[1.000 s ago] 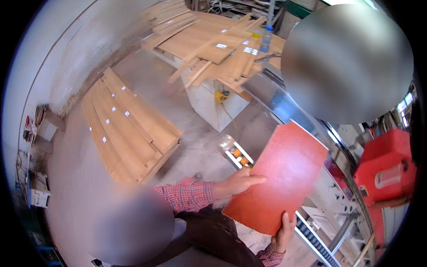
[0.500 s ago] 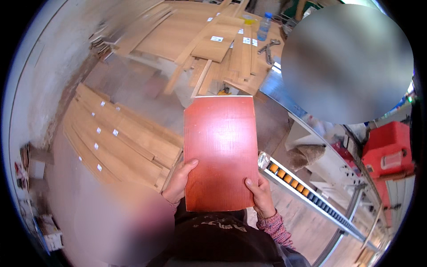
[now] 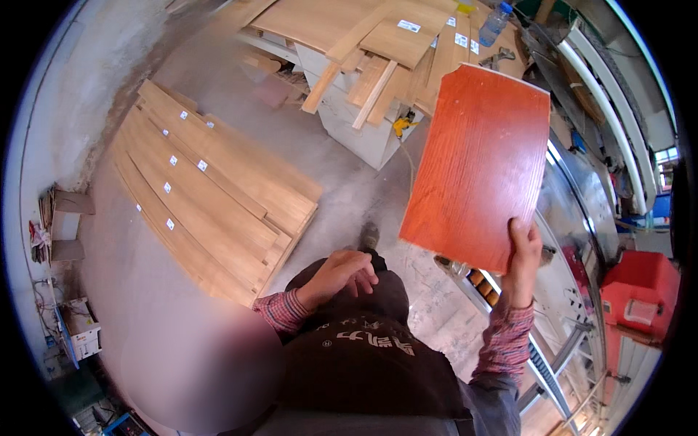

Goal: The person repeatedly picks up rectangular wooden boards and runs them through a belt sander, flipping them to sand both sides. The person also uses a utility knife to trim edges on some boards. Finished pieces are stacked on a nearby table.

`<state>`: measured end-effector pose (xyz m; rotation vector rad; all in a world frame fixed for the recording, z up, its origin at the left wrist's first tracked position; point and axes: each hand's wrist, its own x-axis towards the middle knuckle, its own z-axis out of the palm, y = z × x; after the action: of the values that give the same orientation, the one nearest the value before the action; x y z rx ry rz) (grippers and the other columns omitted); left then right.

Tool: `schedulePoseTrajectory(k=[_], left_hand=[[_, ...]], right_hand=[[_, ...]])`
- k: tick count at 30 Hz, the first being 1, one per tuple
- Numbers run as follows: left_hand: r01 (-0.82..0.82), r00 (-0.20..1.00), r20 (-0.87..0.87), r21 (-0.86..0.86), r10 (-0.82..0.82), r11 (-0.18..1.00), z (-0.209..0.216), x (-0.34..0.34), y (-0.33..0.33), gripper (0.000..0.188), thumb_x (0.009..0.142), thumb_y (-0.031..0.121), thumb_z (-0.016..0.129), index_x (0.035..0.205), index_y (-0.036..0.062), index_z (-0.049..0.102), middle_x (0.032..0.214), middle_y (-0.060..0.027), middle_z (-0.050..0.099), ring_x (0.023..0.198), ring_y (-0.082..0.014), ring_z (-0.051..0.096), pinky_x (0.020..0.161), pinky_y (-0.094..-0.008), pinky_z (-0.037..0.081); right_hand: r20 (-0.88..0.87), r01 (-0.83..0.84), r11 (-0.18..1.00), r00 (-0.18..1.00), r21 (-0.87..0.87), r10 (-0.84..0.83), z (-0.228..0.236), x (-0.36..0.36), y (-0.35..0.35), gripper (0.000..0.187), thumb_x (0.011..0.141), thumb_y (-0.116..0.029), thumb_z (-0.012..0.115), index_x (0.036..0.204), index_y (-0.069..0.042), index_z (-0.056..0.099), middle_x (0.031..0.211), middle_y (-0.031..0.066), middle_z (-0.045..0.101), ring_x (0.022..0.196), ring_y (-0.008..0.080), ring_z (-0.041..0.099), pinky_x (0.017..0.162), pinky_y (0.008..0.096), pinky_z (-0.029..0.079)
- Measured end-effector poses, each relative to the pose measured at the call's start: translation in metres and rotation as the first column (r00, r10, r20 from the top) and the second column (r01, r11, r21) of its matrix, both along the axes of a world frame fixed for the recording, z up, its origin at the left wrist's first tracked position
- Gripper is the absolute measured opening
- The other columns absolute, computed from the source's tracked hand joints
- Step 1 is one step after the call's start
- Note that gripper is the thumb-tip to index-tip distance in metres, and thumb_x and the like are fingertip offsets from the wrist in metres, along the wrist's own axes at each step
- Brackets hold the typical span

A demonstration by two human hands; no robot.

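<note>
A reddish-brown wood-grain board (image 3: 476, 167) is held up at the right by my right hand (image 3: 525, 258). The thumb lies on the board's face near its lower right corner, and the fingers pass behind it. One upper corner of the board is notched, and its top edge shows pale. Off the board, my left hand (image 3: 340, 276) hangs in front of my dark apron (image 3: 356, 363). Its fingers are loosely bent and apart, with nothing in them.
Pale wood planks (image 3: 211, 196) with white labels lie stacked on the floor at left. Ahead, a workbench (image 3: 342, 138) carries more boards and a water bottle (image 3: 495, 23). A yellow tool (image 3: 402, 126) hangs at its side. A red case (image 3: 640, 294) and a roller rail (image 3: 483, 285) are at right.
The board has moved up and to the right and tilted. My left hand has let go of it and dropped toward my apron; my right hand keeps its grip. The view has shifted.
</note>
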<state>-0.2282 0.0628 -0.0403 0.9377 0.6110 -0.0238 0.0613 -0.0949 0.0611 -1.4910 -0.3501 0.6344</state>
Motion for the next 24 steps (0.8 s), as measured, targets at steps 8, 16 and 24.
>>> schedulePoseTrajectory(k=[8, 16, 24], left_hand=[[-0.082, 0.994, -0.041, 0.319, 0.101, 0.944, 0.012, 0.036, 0.063, 0.035, 0.099, 0.037, 0.055, 0.096, 0.0036, 0.064, 0.090, -0.0054, 0.069, 0.075, -0.0125, 0.067, 0.056, -0.0245, 0.050], [-0.331, 0.912, 0.042, 0.660, 0.407, 0.674, 0.047, 0.035, 0.212, 0.038, 0.099, 0.039, 0.052, 0.094, 0.0042, 0.066, 0.087, -0.0057, 0.070, 0.076, -0.0130, 0.068, 0.057, -0.0239, 0.052], [-0.321, 0.838, -0.006, 0.803, 0.545, 0.502, 0.032, 0.036, 0.405, 0.047, 0.093, 0.050, 0.057, 0.098, 0.0040, 0.065, 0.093, -0.0067, 0.069, 0.083, -0.0173, 0.068, 0.061, -0.0311, 0.052]], right_hand=[[-0.075, -0.191, 0.970, 0.976, 0.152, 0.204, -0.011, 0.101, 0.106, 0.037, 0.096, -0.018, 0.060, 0.126, 0.004, 0.056, 0.117, 0.0095, 0.066, 0.101, 0.0157, 0.066, 0.089, 0.0285, 0.052], [-0.152, -0.252, 0.955, 0.949, 0.157, 0.276, -0.019, 0.149, 0.205, 0.039, 0.097, -0.015, 0.059, 0.128, 0.007, 0.053, 0.120, 0.0144, 0.065, 0.103, 0.0211, 0.067, 0.088, 0.0307, 0.055], [-0.187, -0.185, 0.972, 0.959, 0.143, 0.211, -0.048, 0.185, 0.272, 0.039, 0.096, -0.012, 0.060, 0.129, 0.006, 0.053, 0.125, 0.0151, 0.063, 0.109, 0.0226, 0.064, 0.093, 0.0332, 0.052]])
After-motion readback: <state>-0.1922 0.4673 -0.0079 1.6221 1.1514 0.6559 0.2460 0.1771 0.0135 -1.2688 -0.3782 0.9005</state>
